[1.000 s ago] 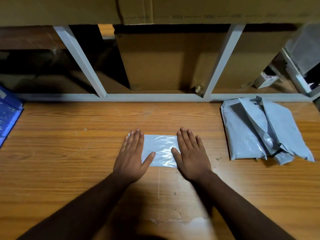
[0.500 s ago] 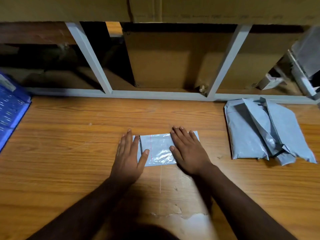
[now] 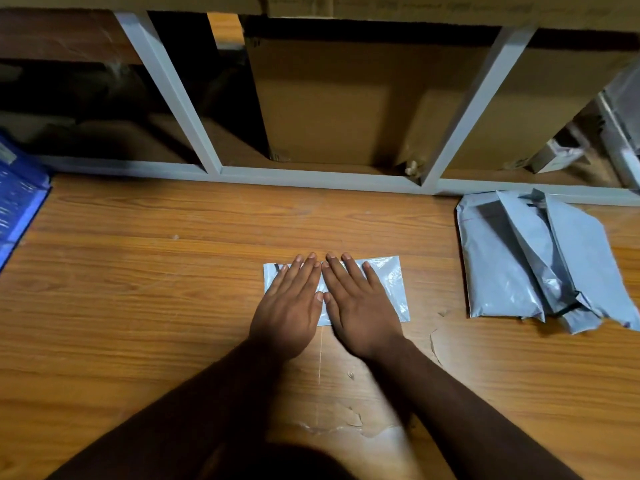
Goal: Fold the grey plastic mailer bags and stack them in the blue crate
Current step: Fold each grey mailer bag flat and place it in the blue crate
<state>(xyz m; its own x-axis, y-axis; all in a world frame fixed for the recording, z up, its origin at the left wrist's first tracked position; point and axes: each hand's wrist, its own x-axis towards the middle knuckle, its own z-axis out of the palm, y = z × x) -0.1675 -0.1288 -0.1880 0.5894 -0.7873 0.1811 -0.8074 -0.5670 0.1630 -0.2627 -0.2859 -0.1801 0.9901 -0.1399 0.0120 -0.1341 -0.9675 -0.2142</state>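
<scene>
Pressing step, by the look of it: a folded grey mailer bag (image 3: 388, 282) flat on the wooden bench (image 3: 138, 306), near the middle, under both palms. Left hand (image 3: 289, 306) and right hand (image 3: 360, 306) side by side on top, index fingers touching, thumbs meeting over the centre. Fingers (image 3: 304, 271) straight and close together, pinching nothing, simply laid flat and bearing down. Bag's left edge and right end showing beyond the hands; glossy creases on the right end.

Pile of unfolded grey bags (image 3: 540, 258) well apart to the right, against the grey metal frame (image 3: 311, 176) at the far edge of the bench. Blue crate (image 3: 17, 202) only partly in view at the far left edge, well apart from the hands; contents not visible.

Judged stage: one bag creased or nearly so, not yet in the crate, several more waiting on the right.

Next move, as a judgement: either one more fold or a lift of the flattened bag. For the lift, a pinch along one edge so the slick plastic does not spring open, then a carry leftwards across the bench to the crate. Possibly the other hand kept on the fold until the pinch is firm.
</scene>
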